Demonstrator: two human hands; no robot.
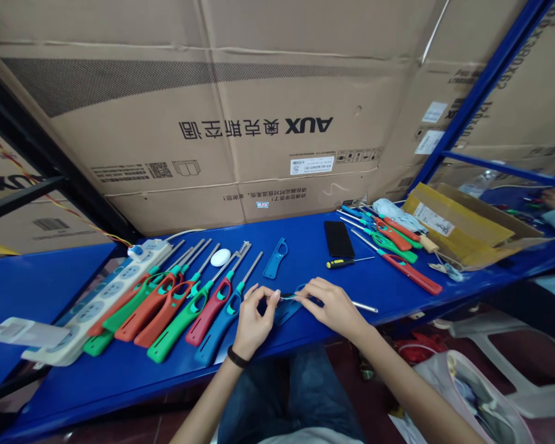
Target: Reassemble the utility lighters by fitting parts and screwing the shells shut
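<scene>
My left hand (259, 311), with a dark band on its wrist, pinches one end of a thin wire (287, 298) between thumb and forefinger. The other end is pinched by my right hand (326, 303), so the wire stretches across the short gap. Beneath the hands lies a blue lighter casing half (287, 314), partly hidden by the fingers. A metal tube (365, 306) pokes out to the right of my right hand. Another blue casing half (276, 258) rests further back. To the left, several long-necked gas lighters (180, 330) in red, green, blue and orange lie in a row.
A black phone-like slab (339, 239) and a yellow-black screwdriver (340, 264) lie behind my right hand. More lighters (398, 246) and an open yellow carton (457, 228) are at the right. A white power strip (115, 296) runs along the left. A large cardboard box (259, 80) walls the back.
</scene>
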